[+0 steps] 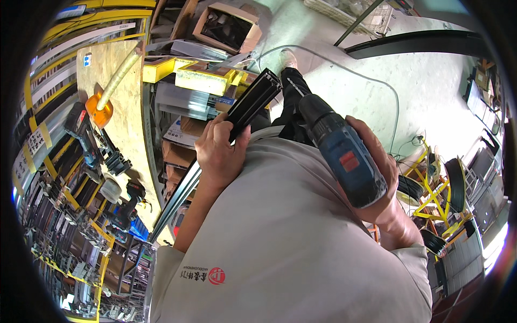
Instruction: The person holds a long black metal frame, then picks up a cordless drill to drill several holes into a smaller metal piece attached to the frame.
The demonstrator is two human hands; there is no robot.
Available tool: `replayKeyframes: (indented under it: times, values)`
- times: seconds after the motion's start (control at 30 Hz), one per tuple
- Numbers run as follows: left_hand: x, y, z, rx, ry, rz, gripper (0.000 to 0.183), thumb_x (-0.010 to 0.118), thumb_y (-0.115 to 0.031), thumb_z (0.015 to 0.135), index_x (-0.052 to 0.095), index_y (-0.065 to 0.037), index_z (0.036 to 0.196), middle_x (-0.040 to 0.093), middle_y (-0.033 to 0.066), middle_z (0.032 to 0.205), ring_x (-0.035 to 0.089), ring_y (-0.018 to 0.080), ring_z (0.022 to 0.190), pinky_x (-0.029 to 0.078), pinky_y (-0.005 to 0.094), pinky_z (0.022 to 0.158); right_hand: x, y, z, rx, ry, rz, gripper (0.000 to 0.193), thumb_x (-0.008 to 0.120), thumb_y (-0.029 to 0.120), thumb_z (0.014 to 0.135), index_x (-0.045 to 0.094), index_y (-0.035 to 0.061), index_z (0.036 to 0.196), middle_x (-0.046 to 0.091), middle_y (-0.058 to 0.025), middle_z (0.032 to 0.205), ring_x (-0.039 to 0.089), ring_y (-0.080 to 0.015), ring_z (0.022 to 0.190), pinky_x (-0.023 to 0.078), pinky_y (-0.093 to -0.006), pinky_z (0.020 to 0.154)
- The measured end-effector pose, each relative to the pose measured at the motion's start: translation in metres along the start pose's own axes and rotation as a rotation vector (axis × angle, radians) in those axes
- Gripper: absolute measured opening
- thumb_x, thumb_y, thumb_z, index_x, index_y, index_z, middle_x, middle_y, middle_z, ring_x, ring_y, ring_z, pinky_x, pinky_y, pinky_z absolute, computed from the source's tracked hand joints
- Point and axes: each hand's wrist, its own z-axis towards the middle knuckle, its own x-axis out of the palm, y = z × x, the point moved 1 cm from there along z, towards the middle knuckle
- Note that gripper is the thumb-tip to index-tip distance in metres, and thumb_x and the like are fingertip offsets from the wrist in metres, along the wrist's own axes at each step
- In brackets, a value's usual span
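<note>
A black aluminium profile [252, 103] is gripped by the left hand [219, 153], the fingers being wrapped around its lower end; its long axis is seen to run diagonally, from the hand at lower left up to the open, ribbed end at upper right, which is pointed away from the body toward the concrete floor [431, 70]; the piece is held close against the chest, above the light grey shirt [280, 231]. A blue and black cordless drill [342, 153] is clasped by the right hand [385, 177], the palm being closed around the body of the tool; its long axis is likewise tilted, with the black chuck directed up and to the left, toward the profile, and the heavier blue end lying lower right; the chuck and the profile are near one another but are not seen to touch; a bit in the chuck cannot be made out. To the person's left a chipboard bench [116, 102] is seen, on which an orange object [98, 110] with a pale hose is lying; yellow blocks [202, 79] and stacked profiles are placed beside it; a second drill [126, 207] is rested lower on the bench; a white cable [371, 81] is laid across the floor.
</note>
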Motion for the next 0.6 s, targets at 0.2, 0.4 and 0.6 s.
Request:
replayKeyframes:
  times: [0.2, 0.4, 0.6]
  values:
    - [0.0013, 0.0022, -0.0039, -0.034, 0.005, -0.008, 0.039, 0.089, -0.014, 0.079, 0.057, -0.002, 0.097, 0.073, 0.0248, 0.103, 0.073, 0.0411, 0.086, 0.059, 0.0443, 0.072, 0.0053, 0.0011, 0.0030, -0.069, -0.015, 0.047, 0.078, 0.083, -0.001, 0.079, 0.049, -0.0039, 0.149, 0.075, -0.0204, 0.115, 0.077, -0.0307, 0.102, 0.060, -0.0360, 0.091]
    - [0.0038, 0.0061, -0.0074, -0.039, -0.010, -0.019, 0.039, 0.089, -0.016, 0.080, 0.057, -0.002, 0.098, 0.073, 0.0246, 0.105, 0.073, 0.0414, 0.085, 0.059, 0.0439, 0.074, 0.0036, 0.0056, 0.0063, -0.027, 0.038, 0.071, 0.075, 0.083, 0.000, 0.080, 0.051, -0.0015, 0.148, 0.075, -0.0201, 0.111, 0.077, -0.0307, 0.099, 0.060, -0.0367, 0.088]
    - [0.0028, 0.0035, -0.0046, -0.001, -0.007, 0.016, 0.041, 0.089, -0.013, 0.079, 0.055, -0.002, 0.099, 0.072, 0.0260, 0.100, 0.073, 0.0429, 0.085, 0.060, 0.0455, 0.071, 0.0035, 0.0024, 0.0063, -0.038, 0.034, 0.112, 0.075, 0.082, 0.001, 0.080, 0.051, -0.0008, 0.148, 0.075, -0.0197, 0.111, 0.076, -0.0320, 0.098, 0.059, -0.0373, 0.087]
